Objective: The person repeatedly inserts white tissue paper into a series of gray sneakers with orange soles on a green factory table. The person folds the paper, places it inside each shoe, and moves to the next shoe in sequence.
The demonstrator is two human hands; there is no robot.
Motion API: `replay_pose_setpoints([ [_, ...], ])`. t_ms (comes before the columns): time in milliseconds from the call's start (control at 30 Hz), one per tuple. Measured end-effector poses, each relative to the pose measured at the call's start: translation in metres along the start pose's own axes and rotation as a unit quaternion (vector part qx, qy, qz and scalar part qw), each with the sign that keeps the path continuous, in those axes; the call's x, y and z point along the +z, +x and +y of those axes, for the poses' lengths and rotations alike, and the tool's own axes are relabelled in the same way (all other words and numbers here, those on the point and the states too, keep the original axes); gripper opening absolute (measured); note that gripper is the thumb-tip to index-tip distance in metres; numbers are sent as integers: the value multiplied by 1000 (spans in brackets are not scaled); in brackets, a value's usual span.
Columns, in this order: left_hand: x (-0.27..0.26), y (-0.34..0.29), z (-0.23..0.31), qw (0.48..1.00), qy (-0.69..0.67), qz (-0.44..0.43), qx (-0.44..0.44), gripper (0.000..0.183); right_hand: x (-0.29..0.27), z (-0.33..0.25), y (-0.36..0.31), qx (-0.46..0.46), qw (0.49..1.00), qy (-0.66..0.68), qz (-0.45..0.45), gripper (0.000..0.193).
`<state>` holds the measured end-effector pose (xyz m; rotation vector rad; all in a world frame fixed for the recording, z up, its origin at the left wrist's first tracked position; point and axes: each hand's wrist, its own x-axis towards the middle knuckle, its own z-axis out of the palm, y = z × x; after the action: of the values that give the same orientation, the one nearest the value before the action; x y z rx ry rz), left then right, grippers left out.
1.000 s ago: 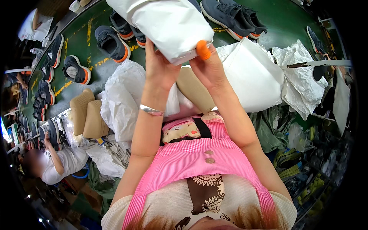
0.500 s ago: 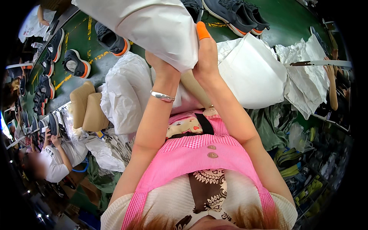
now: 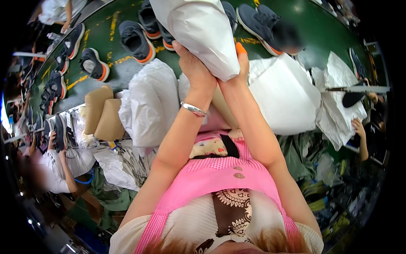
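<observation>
Both my hands hold a large piece of white paper, bunched to a rounded point at its near end, above the green worktable. My left hand grips its left side, thumb showing. On the other side, my right hand is closed against the paper near its tip, an orange finger cover on one digit. Most fingers of both hands are hidden under the paper. Just left of my wrists is a crumpled white paper bundle. To the right rests a pile of smooth white paper sheets.
Dark grey sneakers with orange-and-white soles, such as this one, stand across the green table. Two tan padded shapes lie at left. At far right, a co-worker's hand touches loose white paper. Another person handles shoes at left.
My hands and the paper have shifted right, and the paper now points more steeply away from me. At far right, a dark piece has appeared over the co-worker's paper.
</observation>
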<state>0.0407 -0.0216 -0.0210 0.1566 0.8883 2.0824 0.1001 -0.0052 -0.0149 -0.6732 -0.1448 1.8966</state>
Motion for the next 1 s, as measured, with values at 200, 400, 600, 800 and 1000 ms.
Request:
replay_pose_setpoints([
  [200, -10, 21, 7, 994, -26, 68, -80, 66, -7, 0, -24, -328, 794, -486, -160, 53],
  [400, -19, 21, 2, 978, 193, 7, -84, 54, -28, -22, 6, -321, 749, -570, -109, 65],
  [600, -24, 82, 67, 549, 617, -152, 542, 44, 11, -54, -19, -221, 604, -764, -39, 57],
  [800, -53, 144, 107, 789, 589, -170, 42, 40, 33, -35, -9, -179, 631, -745, -119, 54],
  [1000, -110, 197, 122, 929, 321, 100, -155, 28, 51, 44, 17, -193, 509, -828, -136, 62],
])
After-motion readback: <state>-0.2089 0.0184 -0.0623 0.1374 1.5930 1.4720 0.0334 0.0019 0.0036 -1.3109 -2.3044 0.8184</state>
